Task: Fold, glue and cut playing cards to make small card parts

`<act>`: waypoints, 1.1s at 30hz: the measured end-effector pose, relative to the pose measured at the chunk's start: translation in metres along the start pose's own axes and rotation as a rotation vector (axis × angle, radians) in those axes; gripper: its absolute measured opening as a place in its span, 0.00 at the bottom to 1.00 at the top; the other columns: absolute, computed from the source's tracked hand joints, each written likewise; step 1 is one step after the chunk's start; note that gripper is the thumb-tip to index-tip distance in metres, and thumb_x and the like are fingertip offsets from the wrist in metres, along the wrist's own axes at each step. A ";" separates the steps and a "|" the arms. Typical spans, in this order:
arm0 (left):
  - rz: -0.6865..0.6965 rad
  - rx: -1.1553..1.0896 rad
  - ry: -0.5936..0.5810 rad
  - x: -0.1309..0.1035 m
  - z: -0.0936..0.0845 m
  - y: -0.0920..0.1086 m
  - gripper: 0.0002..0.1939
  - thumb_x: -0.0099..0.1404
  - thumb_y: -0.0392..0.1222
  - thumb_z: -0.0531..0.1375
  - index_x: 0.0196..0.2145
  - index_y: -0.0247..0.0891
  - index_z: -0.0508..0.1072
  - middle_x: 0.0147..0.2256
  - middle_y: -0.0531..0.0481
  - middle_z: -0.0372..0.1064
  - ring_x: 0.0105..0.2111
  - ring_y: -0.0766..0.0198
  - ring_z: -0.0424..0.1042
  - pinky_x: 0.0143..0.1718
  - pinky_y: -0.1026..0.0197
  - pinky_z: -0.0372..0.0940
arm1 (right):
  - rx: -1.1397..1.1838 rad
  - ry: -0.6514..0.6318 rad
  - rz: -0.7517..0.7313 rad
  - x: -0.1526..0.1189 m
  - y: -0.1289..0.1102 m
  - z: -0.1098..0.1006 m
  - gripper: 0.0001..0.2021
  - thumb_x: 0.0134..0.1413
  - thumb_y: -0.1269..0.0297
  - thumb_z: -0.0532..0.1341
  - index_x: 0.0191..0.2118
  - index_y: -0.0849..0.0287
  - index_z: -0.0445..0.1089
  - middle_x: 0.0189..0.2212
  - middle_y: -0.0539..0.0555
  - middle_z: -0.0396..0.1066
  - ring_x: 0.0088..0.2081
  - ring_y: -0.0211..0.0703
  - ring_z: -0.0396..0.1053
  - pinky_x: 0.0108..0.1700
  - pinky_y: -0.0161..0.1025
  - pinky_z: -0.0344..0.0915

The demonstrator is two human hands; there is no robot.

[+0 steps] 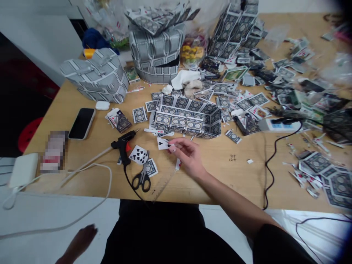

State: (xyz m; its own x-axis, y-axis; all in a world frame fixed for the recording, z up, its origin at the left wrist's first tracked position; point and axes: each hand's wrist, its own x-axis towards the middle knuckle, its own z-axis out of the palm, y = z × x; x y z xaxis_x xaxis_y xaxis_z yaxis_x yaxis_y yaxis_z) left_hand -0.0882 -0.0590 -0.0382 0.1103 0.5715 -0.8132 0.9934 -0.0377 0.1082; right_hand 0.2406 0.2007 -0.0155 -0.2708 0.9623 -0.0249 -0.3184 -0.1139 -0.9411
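My right hand (190,157) is closed, pinching a small white piece of playing card (162,143) with black club marks between thumb and fingers. Just behind it stands an open box woven from folded playing cards (189,121). Below the hand lie a clear ruler (164,186) and a small card scrap (178,164). To its left are black-handled scissors (142,179), a ten of spades card (139,155) and a black glue gun (123,145). What seems to be my left hand (82,240) hangs low at the bottom left, off the table, dark and blurred; its fingers cannot be made out.
A phone (81,124), an earbud case (102,105) and a white power bank (24,169) occupy the left side. Grey woven bags (96,75) stand behind. Many cards and scraps cover the right, beside a power strip (279,124) and black cable (271,161).
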 end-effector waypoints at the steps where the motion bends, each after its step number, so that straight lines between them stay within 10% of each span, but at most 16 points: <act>1: -0.007 -0.009 -0.007 0.010 -0.001 0.004 0.11 0.76 0.43 0.64 0.51 0.36 0.80 0.48 0.40 0.80 0.46 0.51 0.82 0.49 0.47 0.79 | -0.005 0.000 -0.001 0.001 0.001 0.000 0.18 0.57 0.49 0.79 0.45 0.55 0.81 0.35 0.53 0.81 0.37 0.44 0.78 0.45 0.44 0.78; 6: 0.053 -0.059 0.039 0.019 -0.040 0.053 0.17 0.72 0.29 0.52 0.41 0.36 0.81 0.42 0.34 0.83 0.45 0.42 0.84 0.51 0.44 0.75 | -0.040 -0.063 -0.032 -0.001 0.005 0.002 0.18 0.55 0.56 0.80 0.47 0.56 0.82 0.38 0.54 0.82 0.37 0.42 0.78 0.46 0.43 0.78; 11: 0.644 -0.461 0.379 -0.018 -0.129 0.112 0.14 0.80 0.47 0.56 0.35 0.46 0.74 0.32 0.52 0.79 0.30 0.62 0.78 0.35 0.63 0.70 | -0.075 -0.111 -0.059 -0.005 0.001 0.002 0.16 0.61 0.54 0.77 0.50 0.55 0.83 0.38 0.55 0.82 0.37 0.42 0.78 0.44 0.42 0.78; 16: 0.546 -0.606 0.698 0.011 -0.189 0.133 0.11 0.79 0.47 0.59 0.37 0.45 0.76 0.30 0.53 0.79 0.27 0.61 0.77 0.30 0.61 0.67 | -0.077 -0.069 0.040 -0.002 0.000 0.006 0.16 0.60 0.49 0.77 0.41 0.56 0.80 0.33 0.53 0.82 0.32 0.41 0.78 0.37 0.40 0.78; 22: 0.395 -0.856 0.713 0.064 -0.198 0.141 0.17 0.76 0.57 0.61 0.39 0.41 0.79 0.32 0.48 0.82 0.29 0.58 0.80 0.30 0.61 0.71 | 0.069 -0.034 0.097 0.002 0.002 0.007 0.26 0.49 0.53 0.83 0.48 0.53 0.74 0.34 0.48 0.83 0.31 0.38 0.79 0.38 0.36 0.77; 29: 0.337 -0.906 0.840 0.074 -0.203 0.134 0.16 0.74 0.53 0.61 0.33 0.41 0.75 0.26 0.50 0.76 0.24 0.61 0.74 0.25 0.62 0.65 | 0.106 -0.154 0.176 0.003 0.004 0.004 0.23 0.44 0.56 0.85 0.41 0.57 0.78 0.35 0.49 0.82 0.35 0.39 0.79 0.43 0.38 0.79; 33: 0.392 -0.848 0.651 0.072 -0.214 0.123 0.15 0.72 0.51 0.60 0.29 0.42 0.70 0.23 0.53 0.72 0.21 0.62 0.71 0.23 0.63 0.63 | 0.076 -0.197 0.122 0.003 0.000 0.002 0.27 0.49 0.56 0.83 0.53 0.54 0.78 0.42 0.51 0.81 0.40 0.40 0.80 0.47 0.39 0.79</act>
State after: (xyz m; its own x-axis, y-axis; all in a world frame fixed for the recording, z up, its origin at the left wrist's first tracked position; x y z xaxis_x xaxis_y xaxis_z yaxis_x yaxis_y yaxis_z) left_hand 0.0352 0.1529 0.0394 0.1256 0.9688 -0.2135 0.5258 0.1175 0.8424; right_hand 0.2381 0.2029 -0.0149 -0.4806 0.8746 -0.0634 -0.3378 -0.2514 -0.9070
